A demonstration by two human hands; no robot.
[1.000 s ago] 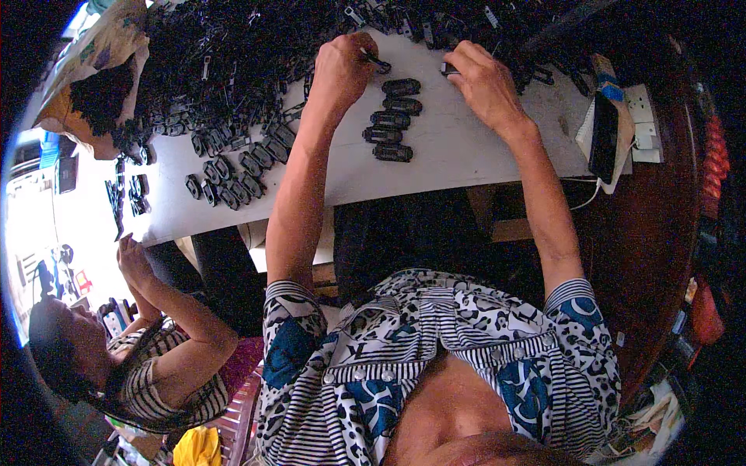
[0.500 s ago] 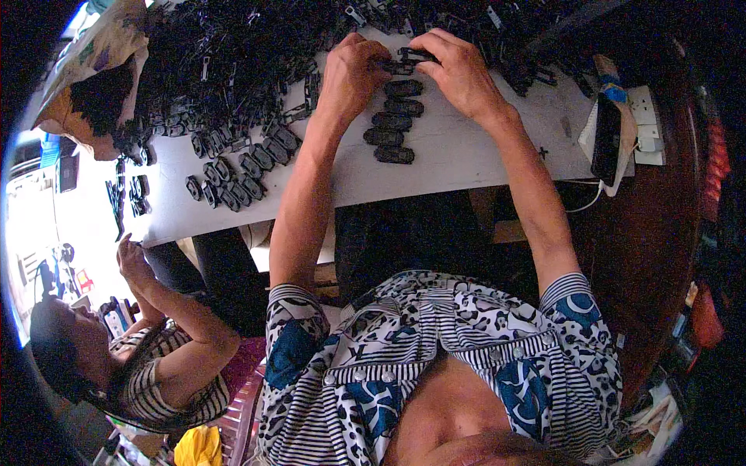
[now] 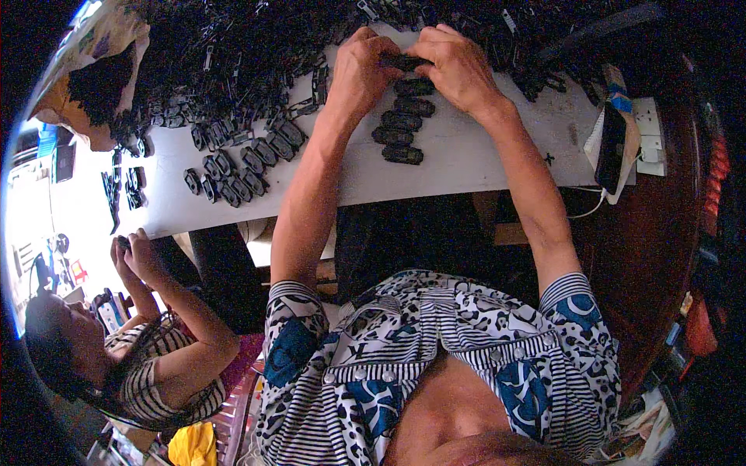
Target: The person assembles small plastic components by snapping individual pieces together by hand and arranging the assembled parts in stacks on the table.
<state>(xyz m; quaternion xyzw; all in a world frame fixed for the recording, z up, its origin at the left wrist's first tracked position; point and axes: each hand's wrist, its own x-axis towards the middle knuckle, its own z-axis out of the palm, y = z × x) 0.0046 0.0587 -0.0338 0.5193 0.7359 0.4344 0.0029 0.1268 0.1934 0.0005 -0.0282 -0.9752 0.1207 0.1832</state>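
Observation:
At the far side of the white table (image 3: 458, 177), my left hand (image 3: 362, 71) and my right hand (image 3: 458, 71) face each other with fingers bent in a pinch. Between them they grip a small black plastic piece (image 3: 404, 62) from both ends; my fingers cover much of it, and its exact kind is unclear. Just nearer to me, a short column of similar oblong black pieces (image 3: 402, 121) lies on the table, its top one almost under my right fingertips.
A large heap of black parts (image 3: 233, 62) covers the table's back. More oblong pieces (image 3: 233, 175) lie in rows at left, near a torn brown bag (image 3: 54, 97). A black phone (image 3: 614, 151) and white power strip (image 3: 650, 132) are at right. A co-worker (image 3: 179, 357) sits at left.
My hands have come closer together, and the black piece now bridges them. The co-worker's hands have come together around a small dark thing.

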